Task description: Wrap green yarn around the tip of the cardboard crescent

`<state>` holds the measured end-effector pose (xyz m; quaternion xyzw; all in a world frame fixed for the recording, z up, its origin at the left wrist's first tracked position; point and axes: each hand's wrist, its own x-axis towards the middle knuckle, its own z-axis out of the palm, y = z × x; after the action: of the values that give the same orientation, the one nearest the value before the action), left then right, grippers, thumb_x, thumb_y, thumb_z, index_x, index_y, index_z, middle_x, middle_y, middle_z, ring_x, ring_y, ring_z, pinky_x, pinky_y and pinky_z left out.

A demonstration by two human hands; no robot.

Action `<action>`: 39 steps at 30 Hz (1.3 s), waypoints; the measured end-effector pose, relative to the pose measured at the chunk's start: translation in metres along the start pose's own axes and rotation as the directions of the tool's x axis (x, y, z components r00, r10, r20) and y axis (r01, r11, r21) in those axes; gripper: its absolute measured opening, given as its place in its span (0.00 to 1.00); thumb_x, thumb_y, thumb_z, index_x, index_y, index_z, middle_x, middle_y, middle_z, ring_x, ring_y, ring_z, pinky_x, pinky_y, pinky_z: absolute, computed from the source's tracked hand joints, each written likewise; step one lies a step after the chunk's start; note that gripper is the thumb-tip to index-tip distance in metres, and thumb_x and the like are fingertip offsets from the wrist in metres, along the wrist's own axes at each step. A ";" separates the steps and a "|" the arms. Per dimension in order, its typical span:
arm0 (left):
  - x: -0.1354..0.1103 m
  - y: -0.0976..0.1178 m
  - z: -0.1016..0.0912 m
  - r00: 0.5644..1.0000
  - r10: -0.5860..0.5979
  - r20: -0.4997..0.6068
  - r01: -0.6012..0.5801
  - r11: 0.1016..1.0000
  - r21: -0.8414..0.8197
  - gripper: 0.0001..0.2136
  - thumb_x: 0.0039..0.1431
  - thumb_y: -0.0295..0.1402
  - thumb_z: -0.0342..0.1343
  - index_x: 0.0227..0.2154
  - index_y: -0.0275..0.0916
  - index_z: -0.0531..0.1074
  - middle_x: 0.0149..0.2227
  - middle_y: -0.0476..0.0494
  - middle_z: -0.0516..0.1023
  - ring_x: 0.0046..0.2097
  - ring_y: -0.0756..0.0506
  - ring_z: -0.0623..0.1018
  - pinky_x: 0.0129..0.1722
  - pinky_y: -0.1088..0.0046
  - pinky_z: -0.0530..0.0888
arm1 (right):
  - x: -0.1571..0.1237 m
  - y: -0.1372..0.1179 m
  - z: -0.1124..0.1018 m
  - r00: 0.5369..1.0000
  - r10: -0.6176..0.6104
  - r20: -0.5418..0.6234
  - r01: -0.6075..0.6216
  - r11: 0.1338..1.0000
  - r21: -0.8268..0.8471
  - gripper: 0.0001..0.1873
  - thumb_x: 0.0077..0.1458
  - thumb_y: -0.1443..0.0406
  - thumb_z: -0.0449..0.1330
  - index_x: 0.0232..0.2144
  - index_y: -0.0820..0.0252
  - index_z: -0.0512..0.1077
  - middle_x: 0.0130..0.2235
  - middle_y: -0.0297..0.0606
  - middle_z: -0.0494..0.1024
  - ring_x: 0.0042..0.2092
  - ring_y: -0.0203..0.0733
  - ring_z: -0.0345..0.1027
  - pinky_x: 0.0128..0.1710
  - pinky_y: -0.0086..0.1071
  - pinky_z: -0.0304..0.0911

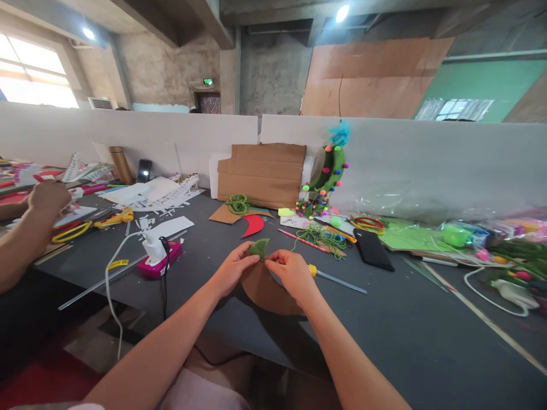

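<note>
My left hand [232,269] and my right hand [292,273] meet over the dark table [384,330], fingers pinched on a curved brown cardboard shape [265,291]. Its pointed tip [259,247] is wrapped in green yarn and sticks up between my thumbs. A green yarn strand runs from the piece toward a loose green yarn tangle [321,236] behind my right hand. A yellow-handled tool [337,279] lies just right of my right hand.
Another person's hand [48,196] works at the far left among paper scraps and a yellow glue gun [114,217]. A red crescent [253,225], a yarn coil [237,203], a pompom-covered green figure [327,173], a black phone [373,249] and a folded cardboard sheet [261,174] lie behind.
</note>
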<state>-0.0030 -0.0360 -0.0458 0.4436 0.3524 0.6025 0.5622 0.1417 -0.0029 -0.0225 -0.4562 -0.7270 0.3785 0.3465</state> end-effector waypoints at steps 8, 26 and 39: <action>-0.001 0.001 -0.002 0.999 -0.038 0.024 0.038 0.999 0.001 0.10 0.45 0.30 0.59 0.33 0.38 0.69 0.30 0.50 0.75 0.30 0.50 0.73 0.33 0.75 0.67 | -0.002 -0.001 -0.003 0.999 -0.019 0.047 0.016 0.998 0.054 0.07 0.43 0.62 0.56 0.20 0.60 0.71 0.18 0.30 0.68 0.22 0.34 0.57 0.22 0.27 0.50; -0.002 0.004 -0.005 1.000 -0.022 -0.011 0.021 0.998 -0.067 0.11 0.47 0.32 0.53 0.35 0.37 0.74 0.32 0.45 0.79 0.36 0.44 0.76 0.37 0.70 0.68 | -0.005 -0.001 0.002 0.997 -0.048 0.067 0.040 0.992 0.123 0.07 0.44 0.63 0.56 0.19 0.59 0.70 0.19 0.30 0.69 0.23 0.35 0.57 0.23 0.27 0.50; 0.000 0.002 -0.006 0.996 -0.031 -0.088 0.029 0.999 -0.021 0.07 0.47 0.36 0.54 0.26 0.38 0.71 0.23 0.51 0.74 0.27 0.49 0.73 0.29 0.74 0.66 | -0.005 0.001 0.003 0.997 -0.030 0.073 0.021 0.993 0.119 0.07 0.44 0.63 0.56 0.21 0.59 0.72 0.21 0.31 0.71 0.24 0.36 0.59 0.23 0.27 0.51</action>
<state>-0.0093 -0.0359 -0.0458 0.4056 0.3777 0.6164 0.5593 0.1412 -0.0082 -0.0256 -0.4109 -0.7216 0.4332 0.3504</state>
